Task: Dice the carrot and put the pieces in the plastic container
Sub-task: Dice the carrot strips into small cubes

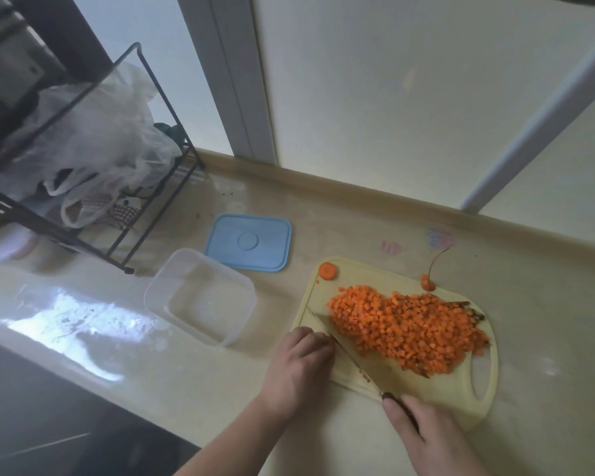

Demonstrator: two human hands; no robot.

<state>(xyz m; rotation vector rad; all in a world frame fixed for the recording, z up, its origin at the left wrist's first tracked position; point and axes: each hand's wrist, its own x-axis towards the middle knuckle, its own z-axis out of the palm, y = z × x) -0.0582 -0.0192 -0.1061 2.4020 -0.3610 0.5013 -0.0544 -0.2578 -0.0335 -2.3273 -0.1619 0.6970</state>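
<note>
A heap of diced carrot [409,329] covers the middle of a pale yellow cutting board [461,386]. My right hand [426,438] grips the dark handle of a knife [344,348], whose blade lies along the near left side of the heap. At the board's left edge my left hand [296,369] rests with curled fingers; whether it grips the board is unclear. A clear plastic container [200,297] stands with nothing in it to the left of the board. A carrot end slice [327,270] and a carrot tip with its root [428,285] lie at the board's far edge.
The container's blue lid [249,242] lies flat behind it on the beige counter [547,321]. A black wire rack [124,187] with plastic bags [93,139] stands at the far left. A wall and window frame run along the back; the counter edge is near left.
</note>
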